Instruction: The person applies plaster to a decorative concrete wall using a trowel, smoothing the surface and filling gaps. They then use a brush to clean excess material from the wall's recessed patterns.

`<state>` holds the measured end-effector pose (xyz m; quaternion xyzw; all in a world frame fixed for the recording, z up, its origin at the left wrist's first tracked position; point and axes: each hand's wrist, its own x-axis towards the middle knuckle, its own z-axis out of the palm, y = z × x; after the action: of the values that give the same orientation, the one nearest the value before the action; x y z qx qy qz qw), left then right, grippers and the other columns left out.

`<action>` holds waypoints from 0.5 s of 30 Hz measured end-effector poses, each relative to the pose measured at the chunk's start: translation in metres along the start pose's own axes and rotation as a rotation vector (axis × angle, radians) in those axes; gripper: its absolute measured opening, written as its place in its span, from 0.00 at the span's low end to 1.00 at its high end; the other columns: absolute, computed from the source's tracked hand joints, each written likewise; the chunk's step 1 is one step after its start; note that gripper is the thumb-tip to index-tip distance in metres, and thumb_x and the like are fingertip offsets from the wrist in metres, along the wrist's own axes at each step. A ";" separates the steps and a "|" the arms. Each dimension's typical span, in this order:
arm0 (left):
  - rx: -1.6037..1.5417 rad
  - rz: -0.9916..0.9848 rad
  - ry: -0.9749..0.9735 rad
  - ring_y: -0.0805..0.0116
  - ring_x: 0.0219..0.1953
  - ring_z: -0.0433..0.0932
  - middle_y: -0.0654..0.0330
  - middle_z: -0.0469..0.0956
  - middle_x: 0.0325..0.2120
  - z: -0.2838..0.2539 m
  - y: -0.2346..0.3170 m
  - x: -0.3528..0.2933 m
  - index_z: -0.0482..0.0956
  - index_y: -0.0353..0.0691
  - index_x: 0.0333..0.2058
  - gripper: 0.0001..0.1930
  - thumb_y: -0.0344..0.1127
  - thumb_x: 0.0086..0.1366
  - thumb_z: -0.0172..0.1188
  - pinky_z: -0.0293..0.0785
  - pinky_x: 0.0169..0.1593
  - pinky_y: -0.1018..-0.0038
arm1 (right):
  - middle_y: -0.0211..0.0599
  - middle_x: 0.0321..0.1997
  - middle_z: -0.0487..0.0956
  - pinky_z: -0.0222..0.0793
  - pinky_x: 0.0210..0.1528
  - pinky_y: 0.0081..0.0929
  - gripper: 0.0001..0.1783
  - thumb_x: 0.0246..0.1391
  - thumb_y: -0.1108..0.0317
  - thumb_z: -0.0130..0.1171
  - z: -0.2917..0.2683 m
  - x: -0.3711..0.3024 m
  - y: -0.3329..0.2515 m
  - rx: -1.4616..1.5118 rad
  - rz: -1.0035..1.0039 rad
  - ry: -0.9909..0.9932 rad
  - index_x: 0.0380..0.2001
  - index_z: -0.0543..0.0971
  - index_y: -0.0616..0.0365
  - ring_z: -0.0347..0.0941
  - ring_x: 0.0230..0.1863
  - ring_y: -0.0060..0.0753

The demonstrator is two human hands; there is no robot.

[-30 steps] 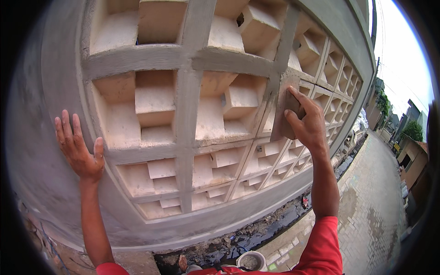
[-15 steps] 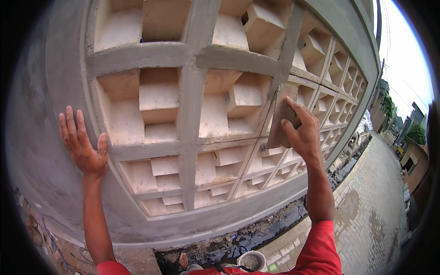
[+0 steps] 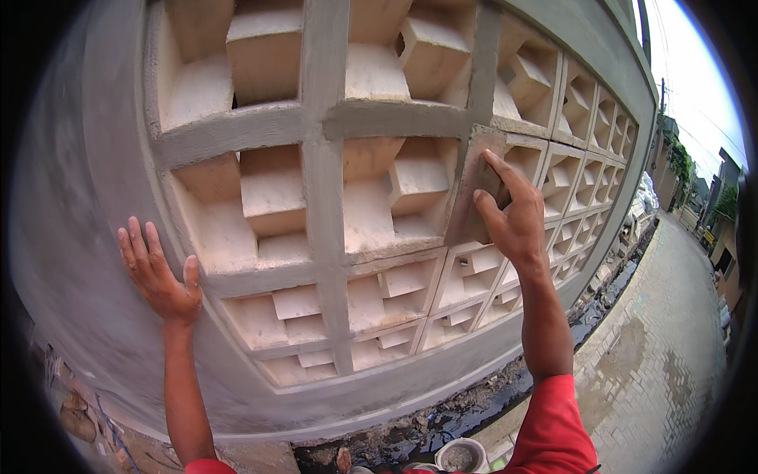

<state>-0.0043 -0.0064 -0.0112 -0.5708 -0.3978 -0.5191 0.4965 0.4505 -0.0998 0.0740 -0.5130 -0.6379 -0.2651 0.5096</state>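
The right hand (image 3: 513, 217), gripping a flat grey rectangular trowel (image 3: 472, 189), has slid it down the grey cement rib (image 3: 482, 75), smoothing it; the released left hand (image 3: 162, 276) stays flat on the grey plastered wall (image 3: 79, 261)

wall (image 3: 95, 237): grey cement render, matt and finely grained, with a smooth trowelled look.
grid bars (image 3: 324, 197): the same grey cement skin, matt, slightly sandy at the edges.
blocks (image 3: 272, 197): pale cream cast masonry set in the openings, chalky and dull, with crisp flat faces.
float (image 3: 474, 189): a flat grey pad, matt and dusted with cement, pressed under the right hand (image 3: 513, 217); its material cannot be told.
left hand (image 3: 158, 276): bare skin laid flat on the render.
sleeve (image 3: 553, 426): red cloth, soft and unshiny.
paving (image 3: 671, 371): grey brick-like pavers, rough, darkened in damp patches.
bucket (image 3: 462, 454): pale rim, grey wet-looking mix inside.
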 end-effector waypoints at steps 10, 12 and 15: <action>0.019 0.018 -0.015 0.46 0.72 0.48 0.50 0.54 0.69 0.006 0.002 0.000 0.57 0.38 0.68 0.34 0.51 0.68 0.47 0.45 0.71 0.50 | 0.55 0.31 0.76 0.73 0.40 0.48 0.30 0.49 0.64 0.58 0.061 0.006 -0.071 0.098 0.109 0.000 0.57 0.73 0.63 0.77 0.33 0.56; 0.029 0.031 -0.024 0.46 0.72 0.48 0.50 0.54 0.69 0.001 0.000 0.000 0.56 0.38 0.68 0.35 0.51 0.69 0.47 0.45 0.71 0.50 | 0.53 0.31 0.75 0.72 0.39 0.48 0.30 0.50 0.64 0.58 0.063 -0.006 -0.081 0.141 0.078 -0.049 0.58 0.73 0.63 0.76 0.31 0.55; 0.038 0.029 -0.012 0.46 0.72 0.48 0.50 0.53 0.69 -0.004 -0.003 0.002 0.56 0.38 0.68 0.35 0.52 0.69 0.46 0.46 0.71 0.50 | 0.53 0.32 0.75 0.73 0.39 0.46 0.30 0.49 0.64 0.58 0.043 -0.003 -0.069 0.196 0.058 0.090 0.57 0.73 0.64 0.77 0.31 0.54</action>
<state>-0.0079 -0.0098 -0.0094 -0.5702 -0.4022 -0.5007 0.5123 0.3704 -0.0865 0.0693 -0.4665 -0.6222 -0.2093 0.5928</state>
